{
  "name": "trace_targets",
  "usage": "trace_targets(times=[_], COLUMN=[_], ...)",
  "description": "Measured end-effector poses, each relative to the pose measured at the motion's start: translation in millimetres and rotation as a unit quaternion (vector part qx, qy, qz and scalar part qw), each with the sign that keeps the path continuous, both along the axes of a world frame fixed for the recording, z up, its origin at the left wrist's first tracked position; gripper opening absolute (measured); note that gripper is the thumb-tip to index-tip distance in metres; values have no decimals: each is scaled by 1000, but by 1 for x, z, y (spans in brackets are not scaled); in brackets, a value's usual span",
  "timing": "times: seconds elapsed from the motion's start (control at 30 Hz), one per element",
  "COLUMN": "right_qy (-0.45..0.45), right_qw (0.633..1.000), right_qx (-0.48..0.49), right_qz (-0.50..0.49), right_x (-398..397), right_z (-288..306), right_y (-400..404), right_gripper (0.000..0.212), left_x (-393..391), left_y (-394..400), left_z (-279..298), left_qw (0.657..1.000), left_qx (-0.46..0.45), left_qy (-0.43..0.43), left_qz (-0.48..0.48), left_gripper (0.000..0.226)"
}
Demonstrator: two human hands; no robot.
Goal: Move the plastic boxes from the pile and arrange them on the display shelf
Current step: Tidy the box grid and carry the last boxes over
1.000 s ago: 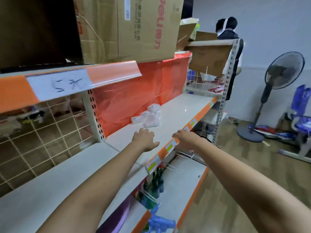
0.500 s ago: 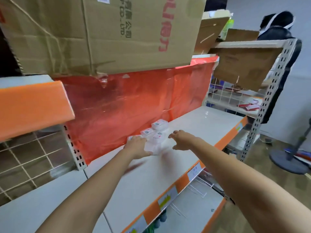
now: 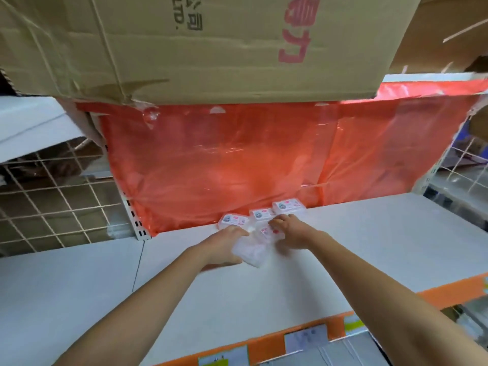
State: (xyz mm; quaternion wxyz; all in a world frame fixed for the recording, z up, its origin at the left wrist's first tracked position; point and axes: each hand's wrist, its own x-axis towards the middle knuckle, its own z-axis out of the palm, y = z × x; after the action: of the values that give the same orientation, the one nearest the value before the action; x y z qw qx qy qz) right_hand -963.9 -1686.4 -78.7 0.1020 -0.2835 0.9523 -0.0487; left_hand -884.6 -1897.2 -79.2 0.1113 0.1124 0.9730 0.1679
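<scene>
Both arms reach forward over a white display shelf [image 3: 343, 247] to a small cluster of clear plastic boxes set at its far edge, against a sheet of orange-red plastic film [image 3: 237, 167] that hangs as the back wall. The left hand [image 3: 224, 243] rests on the shelf with its fingers curled round a clear box [image 3: 252, 253] that lies tilted and blurred just in front of the cluster; the thumb side sits low on the shelf and the fingers cover the box's left end. The right hand [image 3: 291, 231] lies palm down on another clear box with a red and white label [image 3: 266, 233], its fingers bent over the top and touching it; how firmly it grips cannot be told through the blur. Behind the hands three more labelled boxes stand in a loose row along the film: the left box [image 3: 232, 220], the middle box [image 3: 261, 214] and the right box [image 3: 289, 206], which sits a little farther back and higher than the other two. Above, a large cardboard carton [image 3: 211, 48] with printed lettering overhangs the shelf. To the left a white wire grid [image 3: 52, 194] backs the neighbouring bay. Along the near edge runs an orange price strip [image 3: 338, 323] with paper tags clipped to it.
</scene>
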Motion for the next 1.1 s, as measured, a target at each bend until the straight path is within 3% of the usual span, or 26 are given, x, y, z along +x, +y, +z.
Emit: trace_targets(times=[0.3, 0.43, 0.53, 0.7, 0.87, 1.1], right_qy=[10, -9, -55, -89, -135, -243], right_qw=[994, 986, 967, 931, 886, 805], right_qx=[-101, -158, -247, -351, -441, -540], right_qz=[49, 45, 37, 51, 59, 39], right_x=[-12, -15, -13, 0, 20, 55], right_z=[-24, -28, -23, -8, 6, 4], right_y=[26, 39, 50, 66, 83, 102], right_gripper=[62, 65, 68, 67, 62, 57], left_x=[33, 50, 58, 66, 74, 88], left_y=[15, 20, 26, 49, 70, 98], left_z=[-10, -12, -11, 1, 15, 15], left_qw=[994, 980, 953, 872, 849, 782], left_qx=[17, 98, 187, 395, 422, 494], left_qy=[44, 81, 84, 21, 56, 122], left_qz=[99, 153, 223, 288, 312, 361], left_gripper=[66, 41, 17, 19, 18, 14])
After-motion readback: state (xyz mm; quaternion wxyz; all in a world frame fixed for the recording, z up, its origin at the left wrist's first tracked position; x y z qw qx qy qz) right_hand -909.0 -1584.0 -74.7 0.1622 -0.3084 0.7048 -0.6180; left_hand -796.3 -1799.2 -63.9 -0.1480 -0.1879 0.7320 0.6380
